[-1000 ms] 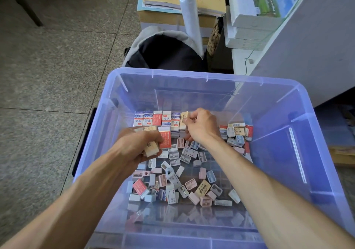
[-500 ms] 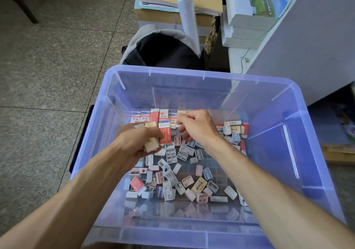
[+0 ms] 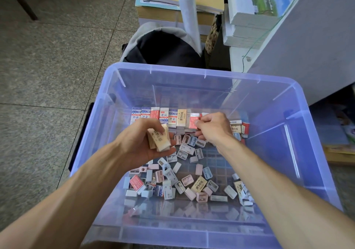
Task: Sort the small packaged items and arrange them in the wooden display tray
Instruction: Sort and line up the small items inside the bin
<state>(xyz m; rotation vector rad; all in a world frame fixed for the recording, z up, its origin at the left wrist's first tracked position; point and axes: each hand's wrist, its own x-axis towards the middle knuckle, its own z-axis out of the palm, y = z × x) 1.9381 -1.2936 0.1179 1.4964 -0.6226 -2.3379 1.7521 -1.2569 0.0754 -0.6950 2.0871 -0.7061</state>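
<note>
Setting: we look down into a translucent purple storage bin (image 3: 107, 114) standing on a speckled tile floor (image 3: 48, 56), with a dark backpack (image 3: 163, 47) just beyond it.
Left hand: our left hand (image 3: 142, 145) curls around a small stack of cream-wrapped erasers (image 3: 159, 138), held above the bin floor.
Right hand: our right hand (image 3: 213, 127) pinches a red-wrapped eraser (image 3: 194, 121) at the right end of the row.
Sorted row: upright boxed erasers (image 3: 163, 115) stand side by side against the far wall.
Loose pile: pencil sharpeners and erasers (image 3: 182, 179) lie scattered on the bin floor.
Wooden tray: we see none.
Step in hand: we judge that we are lining up erasers by kind.
Next move: probably seating the red one, then feeding in the cream stack.
</note>
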